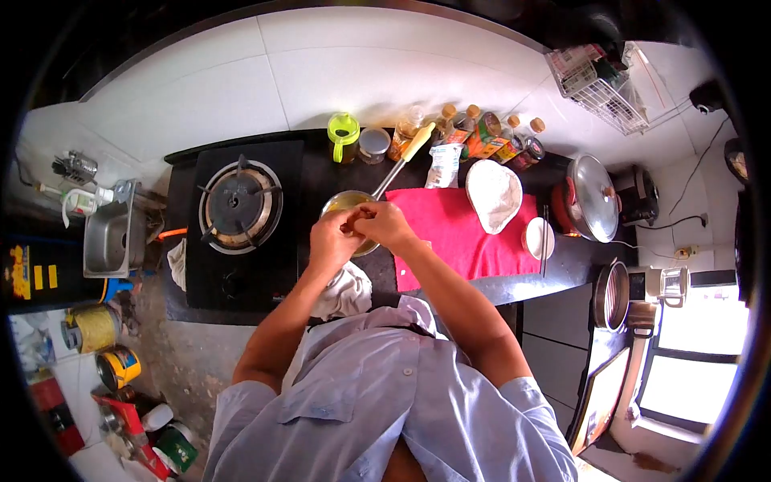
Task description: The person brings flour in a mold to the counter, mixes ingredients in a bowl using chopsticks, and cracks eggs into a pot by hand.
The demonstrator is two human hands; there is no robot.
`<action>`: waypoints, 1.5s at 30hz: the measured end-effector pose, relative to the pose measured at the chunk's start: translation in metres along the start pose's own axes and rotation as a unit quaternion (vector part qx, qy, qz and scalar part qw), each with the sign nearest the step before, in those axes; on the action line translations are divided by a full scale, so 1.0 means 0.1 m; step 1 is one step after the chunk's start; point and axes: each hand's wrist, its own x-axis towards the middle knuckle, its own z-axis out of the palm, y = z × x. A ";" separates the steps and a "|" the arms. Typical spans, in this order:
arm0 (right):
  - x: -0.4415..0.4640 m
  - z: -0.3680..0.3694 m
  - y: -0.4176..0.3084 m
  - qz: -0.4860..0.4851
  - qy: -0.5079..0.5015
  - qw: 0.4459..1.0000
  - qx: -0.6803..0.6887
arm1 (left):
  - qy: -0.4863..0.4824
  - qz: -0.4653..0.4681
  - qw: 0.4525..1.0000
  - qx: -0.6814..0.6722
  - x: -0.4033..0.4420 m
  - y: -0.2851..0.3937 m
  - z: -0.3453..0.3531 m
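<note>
My left hand (333,241) and my right hand (383,223) meet above a metal bowl (344,199), their fingers pinched together. Whatever lies between the fingertips is hidden. Something yellowish shows inside the bowl, mostly covered by the hands. A utensil with a metal shaft and a yellow handle (418,142) leans out of the bowl toward the back right; its working end is out of sight. Just below the hands, a crumpled white cloth (347,291) lies at the counter's front edge. A red cloth (438,233) is spread to the right.
A gas burner (240,207) sits left of the bowl. A white dish (494,197) and a small white bowl (536,238) with chopsticks (545,241) stand on the right. Several jars and bottles (488,132) line the wall. Farther right is a lidded red pot (593,198).
</note>
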 end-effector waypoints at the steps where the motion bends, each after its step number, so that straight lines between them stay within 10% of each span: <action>1: 0.01 0.00 -0.01 -0.001 -0.002 1.000 -0.028 | 0.008 0.002 1.000 -0.014 -0.01 -0.02 0.03; 17: 0.17 -0.04 0.06 -0.206 -0.055 0.960 -0.183 | -0.029 -0.004 0.998 -0.058 0.05 -0.59 -0.05; 45: -0.42 -0.44 -0.81 -0.427 0.011 0.834 -0.349 | -0.140 0.321 0.912 0.213 0.45 0.74 -1.03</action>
